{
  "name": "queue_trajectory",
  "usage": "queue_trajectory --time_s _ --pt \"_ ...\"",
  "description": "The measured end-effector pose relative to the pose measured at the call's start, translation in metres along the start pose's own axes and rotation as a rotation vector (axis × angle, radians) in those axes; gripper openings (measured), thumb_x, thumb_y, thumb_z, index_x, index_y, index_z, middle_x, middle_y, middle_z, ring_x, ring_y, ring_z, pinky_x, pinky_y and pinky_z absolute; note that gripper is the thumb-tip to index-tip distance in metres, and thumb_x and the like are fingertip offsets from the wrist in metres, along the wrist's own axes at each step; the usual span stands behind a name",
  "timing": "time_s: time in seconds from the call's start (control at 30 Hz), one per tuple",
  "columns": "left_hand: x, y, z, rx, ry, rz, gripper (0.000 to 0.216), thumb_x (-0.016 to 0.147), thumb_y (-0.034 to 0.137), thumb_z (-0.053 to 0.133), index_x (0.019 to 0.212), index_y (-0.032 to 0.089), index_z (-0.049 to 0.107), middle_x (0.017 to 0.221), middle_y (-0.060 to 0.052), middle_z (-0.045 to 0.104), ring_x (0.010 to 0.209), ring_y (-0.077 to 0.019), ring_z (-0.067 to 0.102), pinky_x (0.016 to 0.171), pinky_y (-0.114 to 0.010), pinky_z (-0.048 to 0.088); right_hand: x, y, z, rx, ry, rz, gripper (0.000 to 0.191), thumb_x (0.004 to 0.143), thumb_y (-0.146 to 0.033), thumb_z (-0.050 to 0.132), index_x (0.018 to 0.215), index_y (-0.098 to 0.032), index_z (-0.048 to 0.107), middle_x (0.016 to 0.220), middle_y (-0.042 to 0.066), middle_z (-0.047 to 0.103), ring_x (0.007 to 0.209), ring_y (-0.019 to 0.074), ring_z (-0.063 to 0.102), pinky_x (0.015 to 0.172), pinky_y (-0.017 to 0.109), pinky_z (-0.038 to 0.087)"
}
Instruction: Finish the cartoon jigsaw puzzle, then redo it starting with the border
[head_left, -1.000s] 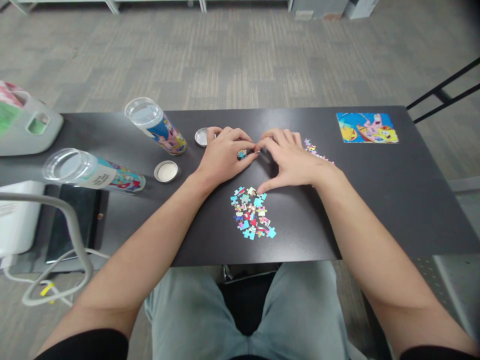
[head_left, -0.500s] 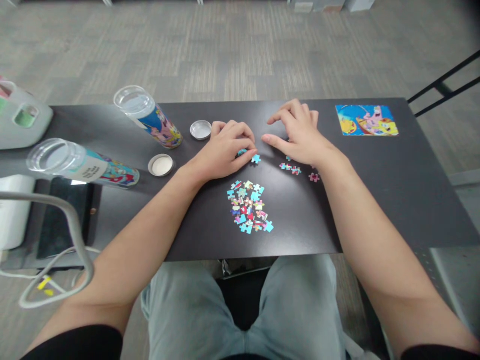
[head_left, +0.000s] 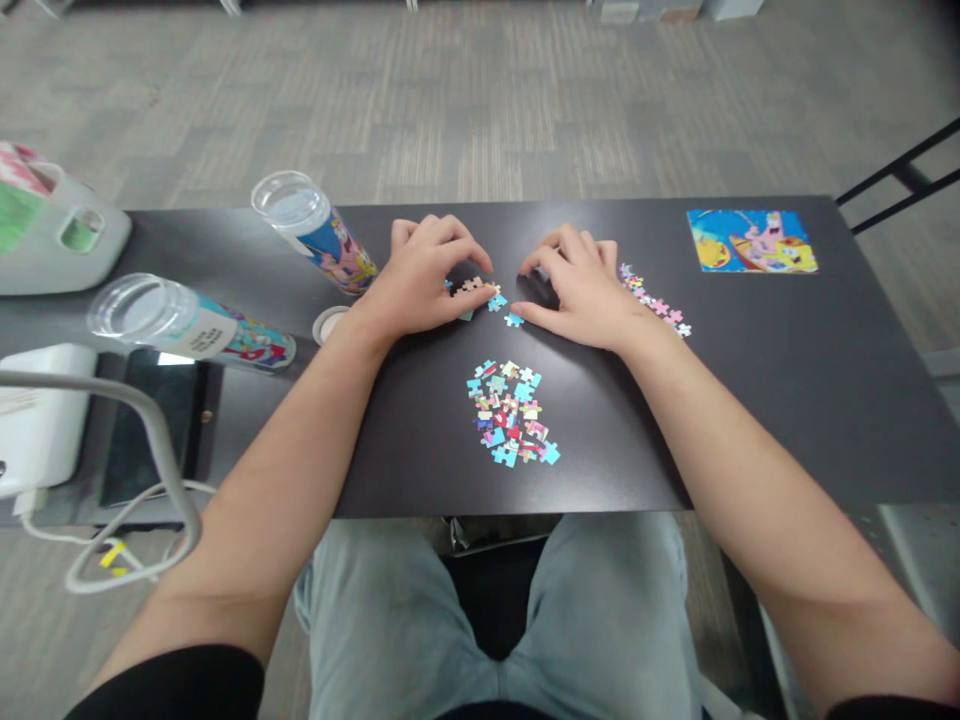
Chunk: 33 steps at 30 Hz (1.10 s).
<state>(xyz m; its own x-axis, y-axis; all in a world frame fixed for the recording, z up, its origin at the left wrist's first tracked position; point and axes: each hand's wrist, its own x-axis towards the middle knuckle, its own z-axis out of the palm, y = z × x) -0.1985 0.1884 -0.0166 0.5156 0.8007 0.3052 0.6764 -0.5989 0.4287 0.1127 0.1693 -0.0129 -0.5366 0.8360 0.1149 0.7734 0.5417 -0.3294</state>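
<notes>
Left hand (head_left: 420, 275) is resting on the bench (head_left: 787, 380), fingers curling over joined pieces (head_left: 477, 287) at 12 o'clock of the loose pile (head_left: 512, 412). Whether its grip is pinching them is hard to make out. Right hand (head_left: 581, 290) is lying loose, its grip holding nothing, with the thumb beside a blue piece (head_left: 513, 320). A lid (head_left: 324, 322) is showing only in part, at 9 o'clock of the left hand.

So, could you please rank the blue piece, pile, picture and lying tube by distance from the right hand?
1. Blue piece, beside the right hand.
2. Pile, nearer the body.
3. Picture, far right.
4. Lying tube, far left.
</notes>
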Motion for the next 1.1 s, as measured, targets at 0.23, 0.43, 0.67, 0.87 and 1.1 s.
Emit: queue_trajectory --time_s 0.23,0.43,0.67,0.87,1.1 --pt "0.001 0.007 -0.004 -0.093 -0.123 0.014 0.028 0.108 0.053 0.092 0.125 0.032 0.098 0.143 -0.01 0.084 0.136 -0.0381 0.073 0.137 -0.068 0.032 -0.005 -0.001 -0.009 0.064 -0.103 -0.133 0.087 0.098 -0.081 0.102 0.165 -0.032 0.075 0.178 0.023 0.067 0.166 0.0621 0.062 0.14 0.084 0.044" --pt "0.001 0.006 -0.004 -0.136 -0.169 0.006 0.024 0.105 0.05 0.097 0.122 0.033 0.099 0.144 -0.009 0.084 0.14 -0.0383 0.072 0.138 -0.067 0.031 -0.004 0.002 -0.014 0.066 -0.04 -0.093 0.048 0.117 -0.068 0.082 0.149 -0.032 0.082 0.17 0.022 0.072 0.159 0.0561 0.064 0.138 0.082 0.043" --pt "0.001 0.011 -0.001 -0.149 -0.153 0.023 0.025 0.105 0.049 0.095 0.123 0.033 0.099 0.143 -0.009 0.085 0.139 -0.0378 0.074 0.136 -0.066 0.032 -0.004 0.003 -0.01 0.12 -0.082 -0.14 0.031 0.116 -0.056 0.08 0.138 -0.034 0.085 0.159 0.017 0.077 0.153 0.0493 0.071 0.138 0.074 0.044" --pt "0.002 0.011 -0.001 -0.162 -0.178 0.028 0.021 0.105 0.048 0.097 0.121 0.035 0.1 0.144 -0.008 0.085 0.139 -0.037 0.074 0.135 -0.064 0.031 -0.002 0.0 -0.011 0.178 -0.1 -0.143 0.027 0.115 -0.053 0.08 0.134 -0.035 0.088 0.153 0.014 0.081 0.144 0.0438 0.076 0.138 0.07 0.044" --pt "0.004 0.008 0.002 -0.2 -0.145 0.019 0.014 0.107 0.046 0.096 0.111 0.033 0.1 0.136 -0.007 0.089 0.137 -0.0371 0.077 0.136 -0.066 0.03 -0.001 0.003 -0.012 0.24 -0.088 -0.163 0.025 0.114 -0.05 0.08 0.126 -0.034 0.095 0.145 0.013 0.082 0.142 0.0428 0.077 0.136 0.071 0.044"
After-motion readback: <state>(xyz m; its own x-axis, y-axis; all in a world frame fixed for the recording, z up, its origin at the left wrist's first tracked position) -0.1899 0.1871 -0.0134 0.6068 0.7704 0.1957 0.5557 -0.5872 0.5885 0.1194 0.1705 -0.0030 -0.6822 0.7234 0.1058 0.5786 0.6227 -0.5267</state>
